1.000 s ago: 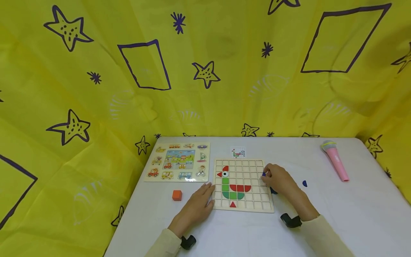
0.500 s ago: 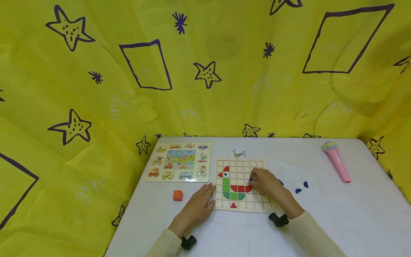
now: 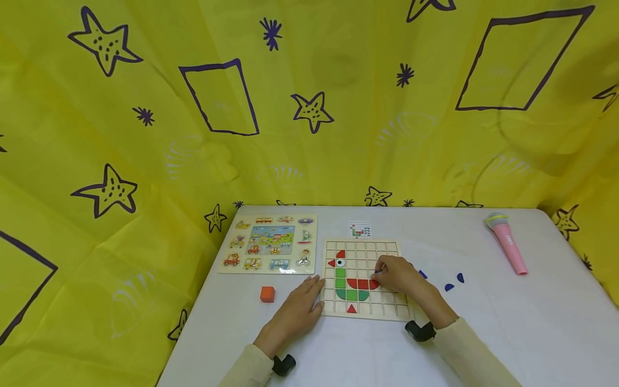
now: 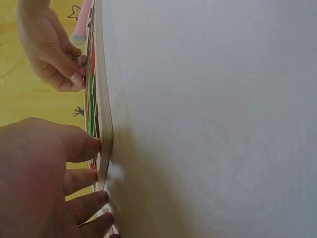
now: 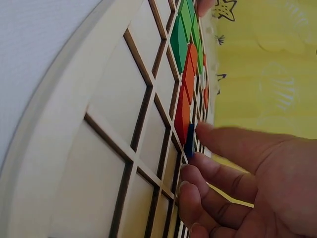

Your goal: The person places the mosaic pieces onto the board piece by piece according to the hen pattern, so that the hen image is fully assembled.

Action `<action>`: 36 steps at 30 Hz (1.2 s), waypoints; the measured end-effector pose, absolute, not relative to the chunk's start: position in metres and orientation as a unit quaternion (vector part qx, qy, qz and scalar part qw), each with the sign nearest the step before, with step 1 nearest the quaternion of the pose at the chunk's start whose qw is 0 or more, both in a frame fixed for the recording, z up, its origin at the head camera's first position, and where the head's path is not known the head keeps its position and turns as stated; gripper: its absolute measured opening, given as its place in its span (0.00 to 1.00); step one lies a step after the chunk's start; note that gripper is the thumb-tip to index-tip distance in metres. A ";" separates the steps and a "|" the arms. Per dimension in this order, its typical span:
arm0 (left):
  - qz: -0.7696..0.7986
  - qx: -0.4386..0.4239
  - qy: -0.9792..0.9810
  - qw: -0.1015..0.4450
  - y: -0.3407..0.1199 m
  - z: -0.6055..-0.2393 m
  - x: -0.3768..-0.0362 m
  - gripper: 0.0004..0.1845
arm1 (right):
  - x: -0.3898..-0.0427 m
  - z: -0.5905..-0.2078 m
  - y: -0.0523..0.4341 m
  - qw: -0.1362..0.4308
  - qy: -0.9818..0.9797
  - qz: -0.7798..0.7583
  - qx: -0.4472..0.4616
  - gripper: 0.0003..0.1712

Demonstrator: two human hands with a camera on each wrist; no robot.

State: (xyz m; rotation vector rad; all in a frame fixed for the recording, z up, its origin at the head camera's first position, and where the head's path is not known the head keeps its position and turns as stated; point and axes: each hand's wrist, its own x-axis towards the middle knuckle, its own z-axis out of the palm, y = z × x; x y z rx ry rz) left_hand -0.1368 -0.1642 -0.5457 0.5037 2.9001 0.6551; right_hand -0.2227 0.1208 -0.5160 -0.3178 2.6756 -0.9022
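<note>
Right hand (image 3: 394,273) pinching blue piece (image 5: 189,140) over grid board (image 3: 387,312), right of red pieces (image 3: 360,282). Left hand (image 3: 302,303), fingers spread, pressed against board's left edge. Risk judged: piece tilted on divider, left unseated; board shifted if bracing slackened.

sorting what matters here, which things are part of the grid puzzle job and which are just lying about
In use:
grid board
blue piece, pinched by the right hand
left hand, steadying the board edge
loose blue pieces
pattern card

Lying about:
vehicle puzzle
orange block
pink microphone
</note>
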 end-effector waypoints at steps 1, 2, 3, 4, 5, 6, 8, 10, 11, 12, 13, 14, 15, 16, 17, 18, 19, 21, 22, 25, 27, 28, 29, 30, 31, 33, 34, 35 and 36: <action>0.218 0.166 0.960 0.064 -0.164 -0.546 -0.137 0.31 | -0.223 -0.516 0.121 0.148 0.931 -0.315 -0.114 0.09; 0.219 0.166 0.959 0.064 -0.164 -0.546 -0.137 0.31 | -0.223 -0.516 0.121 0.147 0.930 -0.317 -0.117 0.08; 0.219 0.166 0.959 0.065 -0.164 -0.546 -0.137 0.32 | -0.222 -0.516 0.121 0.145 0.929 -0.317 -0.120 0.07; 0.219 0.166 0.959 0.066 -0.164 -0.546 -0.137 0.32 | -0.222 -0.516 0.122 0.144 0.929 -0.318 -0.124 0.06; 0.220 0.166 0.959 0.065 -0.164 -0.546 -0.137 0.32 | -0.222 -0.516 0.122 0.144 0.928 -0.320 -0.126 0.06; 0.220 0.166 0.959 0.065 -0.164 -0.546 -0.137 0.32 | -0.222 -0.516 0.122 0.144 0.928 -0.320 -0.128 0.06; 0.220 0.167 0.959 0.065 -0.164 -0.546 -0.137 0.32 | -0.222 -0.516 0.122 0.144 0.927 -0.321 -0.131 0.05; 0.221 0.167 0.959 0.064 -0.164 -0.546 -0.137 0.32 | -0.222 -0.516 0.121 0.142 0.927 -0.322 -0.134 0.05; 0.221 0.167 0.959 0.064 -0.164 -0.547 -0.137 0.32 | -0.222 -0.516 0.121 0.140 0.927 -0.321 -0.135 0.05; 0.220 0.167 0.959 0.065 -0.165 -0.547 -0.137 0.32 | -0.222 -0.516 0.121 0.139 0.927 -0.320 -0.135 0.05; 0.220 0.167 0.959 0.065 -0.165 -0.547 -0.137 0.32 | -0.222 -0.516 0.121 0.137 0.928 -0.319 -0.137 0.06; 0.220 0.167 0.959 0.065 -0.165 -0.547 -0.137 0.32 | -0.222 -0.516 0.121 0.137 0.928 -0.318 -0.137 0.06; 0.219 0.167 0.959 0.065 -0.165 -0.547 -0.137 0.32 | -0.222 -0.516 0.121 0.138 0.928 -0.318 -0.136 0.06; 0.218 0.167 0.959 0.066 -0.165 -0.547 -0.137 0.32 | -0.222 -0.516 0.121 0.140 0.928 -0.318 -0.135 0.06; 0.218 0.166 0.959 0.066 -0.165 -0.548 -0.137 0.32 | -0.222 -0.516 0.121 0.142 0.928 -0.318 -0.134 0.06; 0.217 0.166 0.960 0.067 -0.165 -0.548 -0.137 0.32 | -0.221 -0.516 0.122 0.144 0.927 -0.320 -0.134 0.06; 0.217 0.166 0.960 0.067 -0.165 -0.548 -0.137 0.32 | -0.221 -0.515 0.122 0.146 0.926 -0.323 -0.134 0.06; 0.216 0.166 0.960 0.068 -0.165 -0.549 -0.138 0.32 | -0.220 -0.514 0.124 0.149 0.923 -0.329 -0.136 0.06; 0.215 0.166 0.960 0.069 -0.164 -0.549 -0.138 0.32 | -0.220 -0.514 0.125 0.149 0.921 -0.332 -0.139 0.06; 0.214 0.166 0.960 0.068 -0.164 -0.549 -0.138 0.32 | -0.219 -0.514 0.127 0.148 0.917 -0.337 -0.153 0.05; 0.212 0.167 0.961 0.067 -0.164 -0.548 -0.138 0.32 | -0.219 -0.514 0.128 0.147 0.915 -0.339 -0.160 0.05; 0.212 0.167 0.961 0.066 -0.164 -0.548 -0.138 0.32 | -0.220 -0.514 0.128 0.147 0.915 -0.338 -0.163 0.05; 0.212 0.168 0.960 0.065 -0.164 -0.547 -0.138 0.32 | -0.220 -0.515 0.129 0.146 0.915 -0.337 -0.165 0.05; 0.213 0.169 0.960 0.065 -0.164 -0.547 -0.138 0.32 | -0.220 -0.515 0.129 0.146 0.915 -0.336 -0.166 0.05; 0.213 0.170 0.960 0.063 -0.164 -0.546 -0.138 0.32 | -0.221 -0.516 0.129 0.144 0.916 -0.335 -0.167 0.05; 0.213 0.172 0.960 0.064 -0.164 -0.545 -0.138 0.32 | -0.222 -0.517 0.129 0.142 0.917 -0.333 -0.168 0.05; 0.214 0.172 0.959 0.064 -0.164 -0.545 -0.138 0.32 | -0.222 -0.517 0.129 0.140 0.918 -0.331 -0.169 0.05; 0.213 0.173 0.959 0.064 -0.164 -0.544 -0.138 0.32 | -0.222 -0.518 0.128 0.139 0.918 -0.330 -0.168 0.06; 0.213 0.173 0.959 0.064 -0.164 -0.544 -0.138 0.32 | -0.223 -0.518 0.128 0.137 0.919 -0.328 -0.169 0.06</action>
